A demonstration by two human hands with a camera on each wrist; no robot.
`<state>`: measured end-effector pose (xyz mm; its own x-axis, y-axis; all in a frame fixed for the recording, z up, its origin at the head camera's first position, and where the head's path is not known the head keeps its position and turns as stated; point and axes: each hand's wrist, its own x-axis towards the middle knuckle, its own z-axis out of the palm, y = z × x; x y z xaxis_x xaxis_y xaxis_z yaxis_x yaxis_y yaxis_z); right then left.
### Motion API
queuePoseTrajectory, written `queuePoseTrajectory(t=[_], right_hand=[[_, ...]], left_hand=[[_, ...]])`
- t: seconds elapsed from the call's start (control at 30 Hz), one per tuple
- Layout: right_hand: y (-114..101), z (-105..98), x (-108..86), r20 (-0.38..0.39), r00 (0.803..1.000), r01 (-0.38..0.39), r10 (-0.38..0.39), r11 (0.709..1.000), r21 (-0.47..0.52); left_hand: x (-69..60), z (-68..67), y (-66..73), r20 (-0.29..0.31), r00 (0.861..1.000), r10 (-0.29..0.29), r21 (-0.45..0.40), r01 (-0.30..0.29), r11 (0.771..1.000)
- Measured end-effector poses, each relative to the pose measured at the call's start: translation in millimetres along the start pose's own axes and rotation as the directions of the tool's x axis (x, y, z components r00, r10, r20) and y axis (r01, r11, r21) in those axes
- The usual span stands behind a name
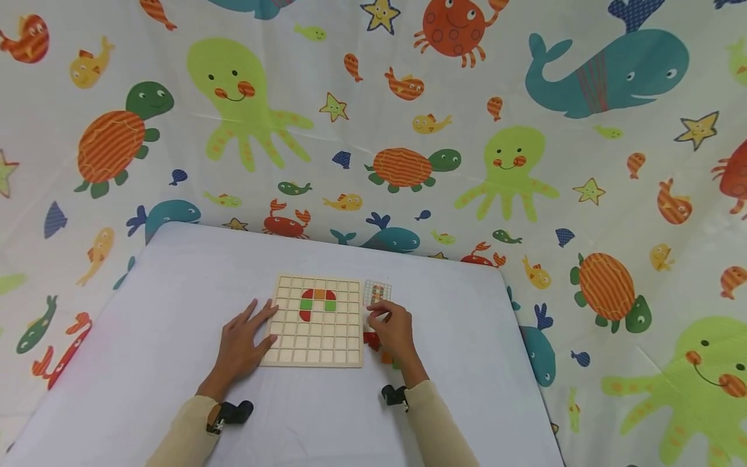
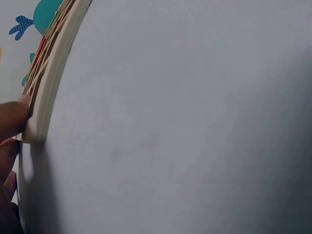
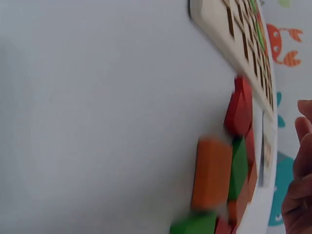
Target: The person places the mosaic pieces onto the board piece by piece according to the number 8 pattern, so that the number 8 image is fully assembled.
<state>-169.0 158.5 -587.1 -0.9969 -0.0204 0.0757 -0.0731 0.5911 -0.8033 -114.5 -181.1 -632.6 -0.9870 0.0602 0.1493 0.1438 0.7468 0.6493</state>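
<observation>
A wooden grid board (image 1: 318,360) lies on the white table. In its upper middle, several red, green and orange blocks form an arch, with one orange block (image 1: 320,294) at the top. My left hand (image 1: 240,344) rests spread along the board's left edge; in the left wrist view its thumb (image 2: 12,119) touches the rim near a corner. My right hand (image 1: 393,331) is just off the board's right side, thumb and fingers bent toward each other. Whether a small piece sits between the fingertips is unclear. Under that hand are loose blocks, including a red one (image 3: 239,109) and an orange one (image 3: 212,173).
A small pattern card (image 1: 378,290) with a coloured grid lies by the board's upper right side, partly behind the right hand. More loose blocks, among them a green one (image 3: 195,224), sit close together near the right wrist. A cloth with sea animals (image 1: 403,167) hangs behind the table.
</observation>
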Motion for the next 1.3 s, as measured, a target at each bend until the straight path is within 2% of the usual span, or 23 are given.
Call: queuePoseTrajectory(t=[0.3, 0.53, 0.77, 1.03, 1.3], right_hand=[[24, -27, -6.4, -0.041, 0.990, -0.138, 0.137, 0.990, -0.022], [33, -36, -15.4, -0.043, 0.970, -0.240, 0.238, 0.968, -0.068], [37, -35, -24.4, -0.052, 0.963, -0.270, 0.265, 0.944, -0.189], [39, -34, -28.2, -0.074, 0.959, -0.283, 0.273, 0.937, -0.203], [32, -28, -22.4, -0.083, 0.955, -0.296, 0.284, 0.932, -0.209]], left_hand=[[-0.8, -1.3, 2.1, -0.012, 1.000, 0.012, -0.002, -0.012, 1.000], [-0.9, -0.3, 1.3, -0.025, 0.999, 0.020, 0.000, -0.020, 1.000], [0.5, 0.1, -0.5, -0.004, 1.000, 0.006, -0.002, -0.006, 1.000], [0.9, 0.7, -1.9, 0.017, 1.000, -0.006, -0.002, 0.006, 1.000], [-0.7, -1.9, 1.4, -0.008, 1.000, 0.005, 0.000, -0.005, 1.000]])
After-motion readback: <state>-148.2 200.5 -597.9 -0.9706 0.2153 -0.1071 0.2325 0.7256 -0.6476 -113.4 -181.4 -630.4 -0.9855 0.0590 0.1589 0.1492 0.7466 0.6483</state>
